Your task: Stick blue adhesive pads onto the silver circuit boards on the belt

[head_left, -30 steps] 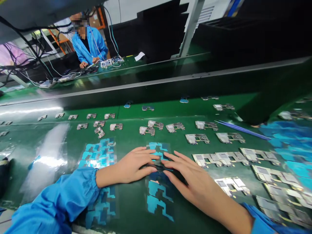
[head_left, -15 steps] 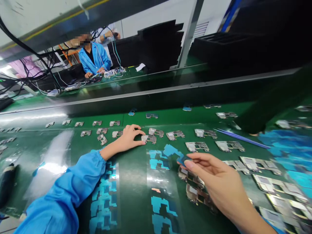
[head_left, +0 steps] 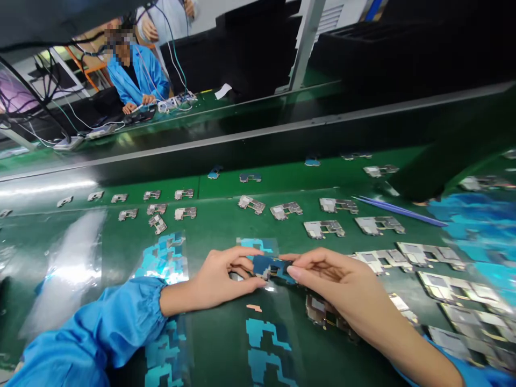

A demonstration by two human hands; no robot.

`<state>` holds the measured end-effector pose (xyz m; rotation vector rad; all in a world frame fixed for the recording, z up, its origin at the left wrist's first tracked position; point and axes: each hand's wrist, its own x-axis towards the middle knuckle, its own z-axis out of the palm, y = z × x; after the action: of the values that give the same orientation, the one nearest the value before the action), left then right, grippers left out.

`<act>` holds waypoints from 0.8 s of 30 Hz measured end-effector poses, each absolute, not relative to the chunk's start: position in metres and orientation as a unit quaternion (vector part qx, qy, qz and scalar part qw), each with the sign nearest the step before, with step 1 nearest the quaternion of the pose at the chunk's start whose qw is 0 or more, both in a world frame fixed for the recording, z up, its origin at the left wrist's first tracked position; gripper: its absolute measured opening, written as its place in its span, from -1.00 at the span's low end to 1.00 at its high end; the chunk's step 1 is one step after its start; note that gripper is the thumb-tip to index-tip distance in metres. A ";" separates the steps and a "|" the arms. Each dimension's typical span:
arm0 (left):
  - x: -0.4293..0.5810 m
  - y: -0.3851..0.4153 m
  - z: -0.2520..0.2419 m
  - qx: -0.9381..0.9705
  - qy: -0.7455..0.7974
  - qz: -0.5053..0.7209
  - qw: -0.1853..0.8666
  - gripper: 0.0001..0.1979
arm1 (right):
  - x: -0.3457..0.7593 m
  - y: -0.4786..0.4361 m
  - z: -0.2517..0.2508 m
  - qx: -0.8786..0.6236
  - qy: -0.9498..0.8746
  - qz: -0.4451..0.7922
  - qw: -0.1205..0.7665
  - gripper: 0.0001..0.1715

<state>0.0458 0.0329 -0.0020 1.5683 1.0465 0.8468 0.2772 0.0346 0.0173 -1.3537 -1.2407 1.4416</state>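
In the middle of the bench, my left hand (head_left: 220, 277) grips the left end of a small circuit board (head_left: 263, 275) between thumb and fingers. A dark blue cut-out film (head_left: 264, 263) lies over the board's upper face, with bare metallic parts showing along the lower edge. My right hand (head_left: 338, 279) pinches the right end of the film between thumb and forefinger; whether it also touches the board is hidden. Beneath the hands is a clear sheet with blue film pieces (head_left: 264, 333). More boards (head_left: 322, 309) lie partly behind my right hand.
Rows of circuit boards (head_left: 324, 229) lie across the green bench. Purple tweezers (head_left: 399, 210) rest at the right, near a pile of blue films (head_left: 467, 220). Another film sheet (head_left: 163, 344) is at the left. Beyond a metal rail (head_left: 242, 138), a person in blue (head_left: 139, 70) sits.
My left hand has picked up a board from the row and brought it right and toward me. The blue film in my right hand now lies against that board.
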 end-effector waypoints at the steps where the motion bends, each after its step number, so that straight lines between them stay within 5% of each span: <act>1: 0.045 0.033 -0.003 0.659 0.425 0.350 0.513 -0.55 | 0.277 0.035 0.016 -0.533 -0.502 0.567 0.378 -0.59; 24: 0.041 0.035 -0.004 0.710 0.388 0.347 0.474 -0.58 | 0.289 0.035 0.001 -0.540 -0.496 0.597 0.326 -0.60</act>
<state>0.0410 0.0351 -0.0041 1.7380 0.9497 0.8482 0.2887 0.0351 0.0011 -1.4138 -1.2990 1.5653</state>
